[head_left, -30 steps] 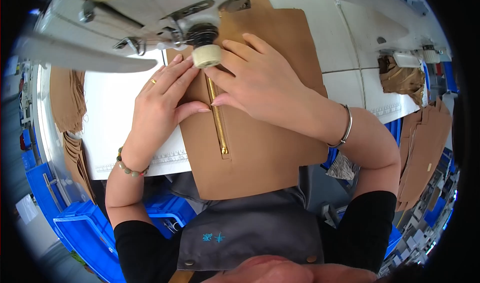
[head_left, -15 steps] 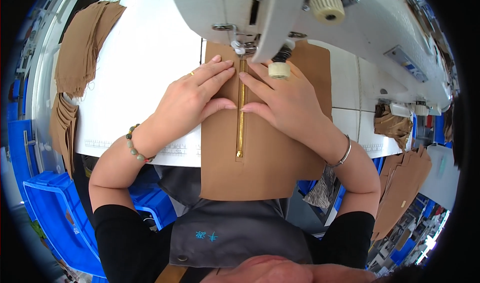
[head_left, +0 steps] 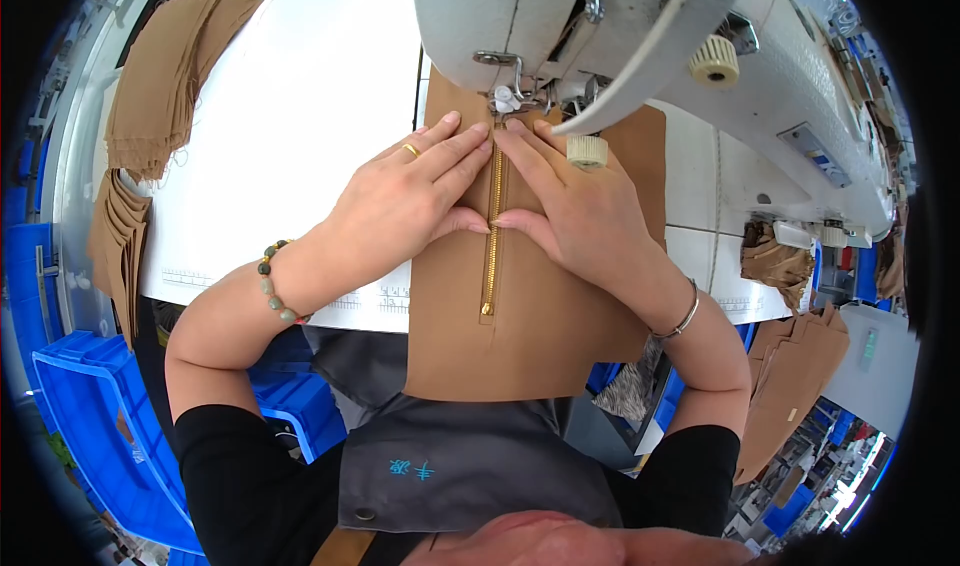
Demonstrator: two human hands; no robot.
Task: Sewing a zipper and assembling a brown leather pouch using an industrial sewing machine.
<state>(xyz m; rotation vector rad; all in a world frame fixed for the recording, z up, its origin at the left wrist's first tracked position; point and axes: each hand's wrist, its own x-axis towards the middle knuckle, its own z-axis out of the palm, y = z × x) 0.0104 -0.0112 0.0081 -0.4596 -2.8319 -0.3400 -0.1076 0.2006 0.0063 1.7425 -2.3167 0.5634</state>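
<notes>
A brown panel point(head_left: 490, 366) with a long gold zipper point(head_left: 492, 266) in a slot lies under the presser foot point(head_left: 503, 106) of a white sewing machine point(head_left: 460, 16). My left hand point(head_left: 410, 196) rests flat on the panel left of the zipper, fingertips near the foot, thumb reaching toward the zipper. My right hand point(head_left: 575, 211) lies flat to the right of the zipper, fingers apart, thumb beside the zipper, some fingertips partly hidden behind a cream knob point(head_left: 587, 151) and the machine's guard.
Brown piece stacks point(head_left: 170, 76) are on the white table point(head_left: 280, 66) at left; a crumpled brown bundle point(head_left: 775, 261) and more panels point(head_left: 790, 386) are at right. Blue bins point(head_left: 90, 386) stand below left, near my forearm.
The view has swung, so the machine appears farther right and higher than a second ago. Both my hands remain flat beside the zipper, with fingertips near the presser foot.
</notes>
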